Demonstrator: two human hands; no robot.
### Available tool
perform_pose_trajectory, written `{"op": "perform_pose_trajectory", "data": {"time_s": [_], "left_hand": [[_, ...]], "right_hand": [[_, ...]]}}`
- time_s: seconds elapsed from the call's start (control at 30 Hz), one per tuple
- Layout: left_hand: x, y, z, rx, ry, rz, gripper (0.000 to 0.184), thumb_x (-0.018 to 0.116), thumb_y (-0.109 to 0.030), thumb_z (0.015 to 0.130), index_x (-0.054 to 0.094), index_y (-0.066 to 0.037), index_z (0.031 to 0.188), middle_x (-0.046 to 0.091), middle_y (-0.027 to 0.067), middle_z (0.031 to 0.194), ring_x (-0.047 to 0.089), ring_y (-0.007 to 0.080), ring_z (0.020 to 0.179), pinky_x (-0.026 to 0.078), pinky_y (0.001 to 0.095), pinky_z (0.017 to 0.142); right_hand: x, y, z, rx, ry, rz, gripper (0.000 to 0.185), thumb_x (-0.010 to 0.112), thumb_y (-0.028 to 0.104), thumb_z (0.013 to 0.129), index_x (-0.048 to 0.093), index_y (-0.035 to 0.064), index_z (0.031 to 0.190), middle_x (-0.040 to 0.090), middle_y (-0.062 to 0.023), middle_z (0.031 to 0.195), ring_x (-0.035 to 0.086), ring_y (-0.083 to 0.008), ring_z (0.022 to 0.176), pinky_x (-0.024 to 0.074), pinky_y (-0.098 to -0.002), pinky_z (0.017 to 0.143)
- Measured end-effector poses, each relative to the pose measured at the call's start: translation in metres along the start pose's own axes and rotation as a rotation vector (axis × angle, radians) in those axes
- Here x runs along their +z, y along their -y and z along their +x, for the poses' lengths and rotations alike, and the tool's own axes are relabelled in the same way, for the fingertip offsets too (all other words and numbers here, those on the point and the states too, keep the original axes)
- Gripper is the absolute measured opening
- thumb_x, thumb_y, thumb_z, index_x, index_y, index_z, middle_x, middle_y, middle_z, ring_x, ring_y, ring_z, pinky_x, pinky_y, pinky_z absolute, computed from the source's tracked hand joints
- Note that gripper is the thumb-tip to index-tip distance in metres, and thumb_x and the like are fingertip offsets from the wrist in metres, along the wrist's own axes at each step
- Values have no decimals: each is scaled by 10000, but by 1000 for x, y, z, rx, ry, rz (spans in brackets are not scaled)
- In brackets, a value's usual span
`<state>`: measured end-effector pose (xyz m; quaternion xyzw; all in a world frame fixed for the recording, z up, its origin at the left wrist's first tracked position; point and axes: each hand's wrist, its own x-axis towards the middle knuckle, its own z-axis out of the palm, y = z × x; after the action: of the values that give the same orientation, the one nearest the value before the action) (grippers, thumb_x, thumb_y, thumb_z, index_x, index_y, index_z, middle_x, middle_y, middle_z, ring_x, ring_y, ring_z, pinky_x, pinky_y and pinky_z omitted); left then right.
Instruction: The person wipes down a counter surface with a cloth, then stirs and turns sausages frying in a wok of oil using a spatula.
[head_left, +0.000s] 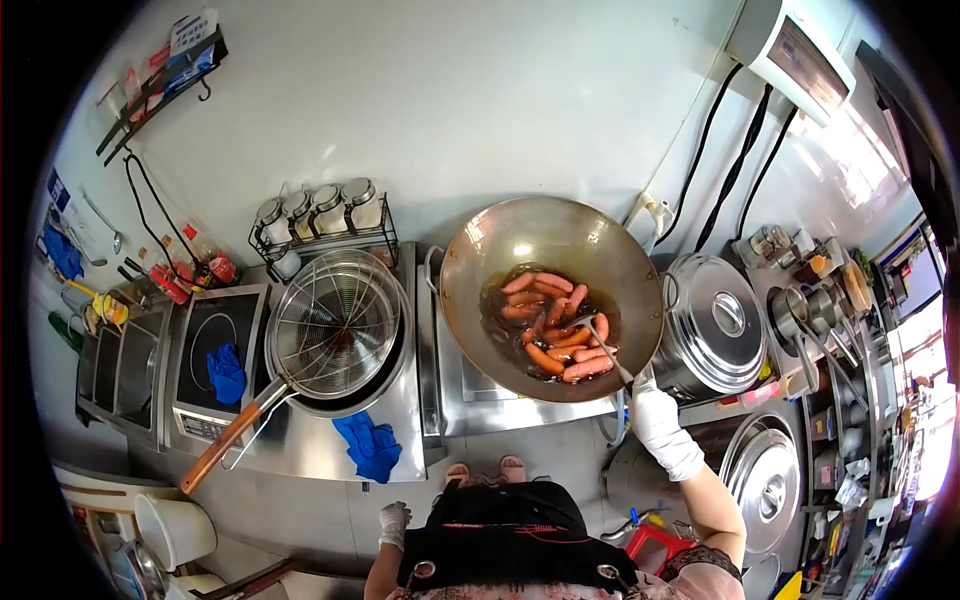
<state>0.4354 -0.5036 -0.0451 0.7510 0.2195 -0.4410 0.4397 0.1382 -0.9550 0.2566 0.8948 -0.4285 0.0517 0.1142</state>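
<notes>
My right hand [655, 415], in a white glove, is closed around the handle of a metal spatula [605, 345] at the near right rim of a large wok [480, 235]. The spatula's head rests among several reddish-brown sausages [545, 355], which lie in dark oil at the bottom of the wok. Low beside my body hangs my left hand [394, 522], also gloved, its fingers curled in with nothing visible in them. It is apart from the counter.
Left of the wok, a wire strainer [335, 325] with a wooden handle lies across a pot. Blue cloths [368, 445] lie on the counter and induction cooker [205, 375]. A seasoning rack [325, 225] stands behind. A lidded steel pot [715, 320] stands right of the wok.
</notes>
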Motion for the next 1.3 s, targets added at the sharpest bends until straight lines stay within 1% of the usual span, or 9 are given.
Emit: {"op": "perform_pose_trajectory", "data": {"time_s": [0.13, 0.33, 0.77, 0.8, 0.9, 1.03, 1.2, 1.27, 1.3], "left_hand": [[0, -1, 1, 53, 16, -23, 191, 522, -170, 858, 589, 8, 872, 577, 102, 598, 525, 175, 432, 381, 290, 375], [-2, 2, 7, 20, 11, -31, 205, 516, -182, 873, 589, 10, 879, 588, 111, 615, 522, 176, 431, 384, 291, 376], [-2, 5, 6, -10, 3, -20, 214, 503, -183, 880, 594, 10, 900, 595, 113, 630, 540, 190, 448, 382, 295, 391], [-2, 5, 6, -12, 4, -19, 214, 503, -183, 880, 594, 10, 900, 595, 113, 630, 540, 190, 448, 382, 295, 391], [0, 2, 5, 1, 11, -21, 215, 505, -186, 885, 597, 8, 897, 594, 110, 620, 542, 192, 445, 385, 297, 389], [4, -6, 3, 20, -1, -2, 201, 516, -188, 894, 593, -5, 869, 578, 97, 597, 534, 187, 437, 385, 297, 384], [10, -19, 2, 35, 17, 35, 181, 517, -172, 894, 584, -14, 841, 566, 89, 588, 529, 180, 437, 382, 295, 383], [11, -21, 4, 44, 51, 2, 185, 513, -172, 894, 590, -8, 854, 578, 98, 605, 534, 180, 444, 384, 294, 386], [11, -22, 7, 46, 53, 5, 185, 513, -172, 894, 590, -8, 854, 578, 98, 605, 534, 180, 444, 384, 294, 386]], "right_hand": [[-23, 16, 8, -43, 209, 313, 204, 656, 149, 746, 534, 29, 856, 597, -165, 712, 630, -340, 649, 499, -421, 554], [13, 52, 52, -78, 105, 470, 196, 658, 161, 738, 540, 25, 815, 603, -182, 731, 634, -347, 649, 518, -426, 600], [61, 13, 99, 42, -130, -11, 192, 600, 192, 789, 579, 32, 895, 587, -116, 717, 620, -265, 529, 504, -359, 474], [50, 8, 94, -16, -177, -27, 124, 509, 143, 878, 582, 47, 849, 589, -107, 685, 618, -241, 510, 498, -355, 449], [23, -11, 75, -29, -76, 178, 285, 636, 219, 769, 597, 12, 961, 605, -144, 772, 638, -297, 637, 521, -382, 569], [-10, -30, 45, -4, -26, 225, 425, 653, 205, 767, 579, -22, 1119, 613, -163, 853, 640, -309, 717, 521, -384, 634], [-70, -48, 12, 96, 37, 304, 420, 664, 118, 731, 597, -39, 1115, 627, -228, 848, 623, -367, 762, 499, -407, 674], [-84, -56, -4, 127, 91, 286, 426, 667, 111, 729, 596, -26, 1125, 627, -232, 846, 622, -370, 771, 499, -411, 679], [-82, -64, -14, 68, 98, 201, 418, 653, 165, 756, 575, 3, 1133, 613, -161, 866, 633, -318, 738, 513, -397, 638]]}}
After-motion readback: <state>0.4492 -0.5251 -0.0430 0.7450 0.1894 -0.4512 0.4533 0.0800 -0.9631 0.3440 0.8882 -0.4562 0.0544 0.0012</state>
